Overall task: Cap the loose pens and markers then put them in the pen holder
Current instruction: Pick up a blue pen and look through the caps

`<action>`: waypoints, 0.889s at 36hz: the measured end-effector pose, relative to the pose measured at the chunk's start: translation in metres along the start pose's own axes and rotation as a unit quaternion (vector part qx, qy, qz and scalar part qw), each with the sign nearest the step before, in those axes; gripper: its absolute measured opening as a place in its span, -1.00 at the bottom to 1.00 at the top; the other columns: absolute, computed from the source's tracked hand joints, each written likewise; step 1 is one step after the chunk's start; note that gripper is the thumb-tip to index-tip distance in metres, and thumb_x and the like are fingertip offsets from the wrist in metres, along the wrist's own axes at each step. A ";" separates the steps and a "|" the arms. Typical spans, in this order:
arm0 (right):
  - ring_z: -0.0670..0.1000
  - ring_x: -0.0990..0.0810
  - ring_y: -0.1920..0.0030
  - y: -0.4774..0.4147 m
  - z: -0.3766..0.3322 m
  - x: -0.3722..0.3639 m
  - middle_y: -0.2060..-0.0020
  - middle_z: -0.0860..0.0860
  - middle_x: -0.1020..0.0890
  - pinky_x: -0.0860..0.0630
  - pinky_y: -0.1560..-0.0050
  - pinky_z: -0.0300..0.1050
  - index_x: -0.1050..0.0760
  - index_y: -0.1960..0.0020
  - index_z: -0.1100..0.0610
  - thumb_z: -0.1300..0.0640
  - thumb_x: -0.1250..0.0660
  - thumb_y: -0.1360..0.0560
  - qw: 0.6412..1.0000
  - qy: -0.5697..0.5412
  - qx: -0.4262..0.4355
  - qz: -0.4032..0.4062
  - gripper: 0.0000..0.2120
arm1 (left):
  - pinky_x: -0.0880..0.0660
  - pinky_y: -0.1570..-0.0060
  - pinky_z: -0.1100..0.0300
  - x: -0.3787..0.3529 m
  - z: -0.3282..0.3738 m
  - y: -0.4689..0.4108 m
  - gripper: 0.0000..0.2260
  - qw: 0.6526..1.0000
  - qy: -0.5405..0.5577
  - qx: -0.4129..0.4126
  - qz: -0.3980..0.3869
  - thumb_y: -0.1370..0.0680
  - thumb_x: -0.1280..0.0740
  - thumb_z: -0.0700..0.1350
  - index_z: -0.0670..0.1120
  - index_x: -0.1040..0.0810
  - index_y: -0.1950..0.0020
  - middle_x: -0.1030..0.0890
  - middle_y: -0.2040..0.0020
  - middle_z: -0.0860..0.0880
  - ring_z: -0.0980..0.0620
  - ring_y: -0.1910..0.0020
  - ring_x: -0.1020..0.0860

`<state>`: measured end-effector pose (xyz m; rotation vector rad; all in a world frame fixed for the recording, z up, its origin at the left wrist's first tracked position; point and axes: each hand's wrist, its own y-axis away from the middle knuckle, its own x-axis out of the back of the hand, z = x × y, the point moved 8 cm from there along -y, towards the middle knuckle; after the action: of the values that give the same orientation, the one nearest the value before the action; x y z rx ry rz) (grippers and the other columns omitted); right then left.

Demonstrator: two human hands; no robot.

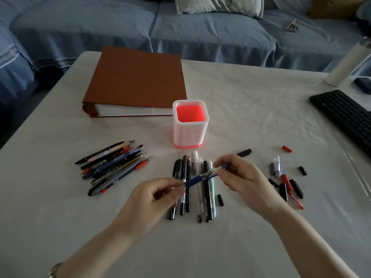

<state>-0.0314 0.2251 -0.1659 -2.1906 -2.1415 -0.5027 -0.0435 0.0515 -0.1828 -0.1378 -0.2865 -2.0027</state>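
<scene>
Now both hands hover over the tabletop [251, 109] with the blue pen [195, 179]: left hand [158, 195] fingers pinching its barrel, right hand [239, 177] fingers pinching the cap end. Pen holder [190, 135] at twelve o'clock, uncapped pens [114, 167] at ten, loose caps [285, 183] at three.

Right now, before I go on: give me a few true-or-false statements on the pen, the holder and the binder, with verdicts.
1. Both the left hand and the right hand grip the blue pen. True.
2. The pen holder is by the near right corner of the closed brown binder. True.
3. Pens stand in the pen holder. False: no pens are in it.
4. The pen holder lies tipped over. False: it stands upright.
</scene>
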 end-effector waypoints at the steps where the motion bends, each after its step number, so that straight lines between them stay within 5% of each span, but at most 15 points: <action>1: -0.16 -0.33 0.43 0.000 0.000 -0.002 0.42 -0.12 -0.42 -0.31 0.34 -0.35 -0.51 0.15 0.00 0.27 -0.23 -0.50 1.000 0.004 -0.002 -0.009 -0.80 | -0.46 0.21 -0.14 0.000 0.001 0.000 -0.86 1.000 -0.001 -0.002 -0.001 -0.40 -0.38 0.12 0.17 -0.63 0.08 -0.57 0.28 -0.19 -0.15 0.33 -0.46; 7: -0.14 -0.41 0.41 0.003 0.002 -0.013 0.51 -0.15 -0.51 -0.34 0.34 -0.37 -0.53 0.16 0.02 0.26 -0.25 -0.50 0.999 0.014 -0.005 -0.037 -0.82 | -0.47 0.26 -0.06 -0.001 0.002 0.002 -0.82 0.998 -0.049 -0.026 0.008 -0.37 -0.33 0.13 0.24 -0.59 0.05 -0.61 0.24 -0.14 -0.23 0.27 -0.51; 13: -0.23 -0.44 0.46 0.001 -0.001 -0.019 0.52 -0.11 -0.52 -0.33 0.39 -0.46 -0.52 0.17 0.06 0.28 -0.26 -0.49 0.999 -0.004 0.013 -0.030 -0.84 | -0.39 0.42 0.23 0.004 0.006 0.001 -0.93 0.999 -0.032 -0.019 0.038 -0.43 -0.38 0.00 0.06 -0.65 0.15 -0.58 0.36 -0.10 -0.01 0.44 -0.46; 17: -0.21 -0.39 0.49 0.001 -0.003 -0.023 0.48 -0.11 -0.48 -0.30 0.44 -0.43 -0.49 0.19 0.02 0.29 -0.27 -0.49 0.999 -0.005 0.029 -0.021 -0.80 | -0.22 0.54 0.44 0.005 -0.001 -0.002 -0.89 0.998 0.025 0.048 0.033 -0.45 -0.36 -0.21 -0.13 -0.66 0.24 -0.45 0.55 0.02 0.18 0.58 -0.30; 26: -0.15 -0.36 0.44 0.001 0.008 -0.036 0.50 -0.17 -0.48 -0.32 0.39 -0.34 -0.49 0.21 -0.01 0.28 -0.28 -0.48 0.998 -0.042 0.037 -0.035 -0.79 | -0.01 0.64 0.38 -0.009 -0.030 0.007 -0.81 0.939 0.170 0.286 -0.085 -0.26 -0.34 -0.10 -0.19 -0.64 0.26 -0.35 0.56 0.01 0.14 0.63 -0.11; 29: -0.15 -0.29 0.49 0.000 0.013 -0.045 0.54 -0.13 -0.46 -0.26 0.45 -0.37 -0.46 0.26 0.10 0.28 -0.30 -0.46 0.984 -0.180 0.008 -0.018 -0.84 | -0.10 0.62 0.36 -0.006 -0.029 0.003 -0.88 0.963 0.119 0.238 -0.044 -0.39 -0.36 -0.14 -0.15 -0.65 0.28 -0.45 0.53 -0.02 0.12 0.59 -0.19; 32: -0.10 -0.23 0.48 -0.006 0.030 -0.049 0.58 -0.13 -0.39 -0.24 0.45 -0.33 -0.51 0.28 0.10 0.25 -0.26 -0.50 0.967 -0.245 -0.053 0.055 -0.80 | -0.26 0.53 0.39 0.003 -0.012 -0.006 -0.84 0.997 -0.014 0.076 0.020 -0.47 -0.34 -0.03 -0.06 -0.66 0.22 -0.56 0.47 0.04 0.17 0.55 -0.37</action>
<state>-0.0311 0.1857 -0.2077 -2.7065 -2.2216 -0.0690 -0.0500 0.0484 -0.1950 -0.0734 -0.4491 -1.9335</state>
